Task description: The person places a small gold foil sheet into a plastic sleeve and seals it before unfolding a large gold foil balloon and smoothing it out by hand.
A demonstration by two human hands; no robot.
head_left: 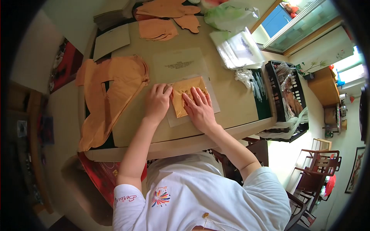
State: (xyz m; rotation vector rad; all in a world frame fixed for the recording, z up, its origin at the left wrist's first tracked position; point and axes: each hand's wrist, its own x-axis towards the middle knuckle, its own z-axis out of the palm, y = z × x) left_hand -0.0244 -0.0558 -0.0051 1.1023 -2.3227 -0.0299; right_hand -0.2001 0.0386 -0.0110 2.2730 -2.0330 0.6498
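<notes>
In front of me on the table lies a folded orange garment, flat in a clear plastic bag whose edges show around it. My right hand rests palm down on the garment, fingers stretched out. At the package's left edge, my left hand has its fingers curled together, seemingly on the bag's edge; the fingertips are partly hidden. Just beyond lies another clear bag with printed lines. Left of my hands, more orange garments lie in a loose, overlapping pile.
A stack of clear bags lies at the far right, near a green-tinted plastic bag. Grey boards and further orange garments are at the back. Thin clear strips lie by a black crate at the right.
</notes>
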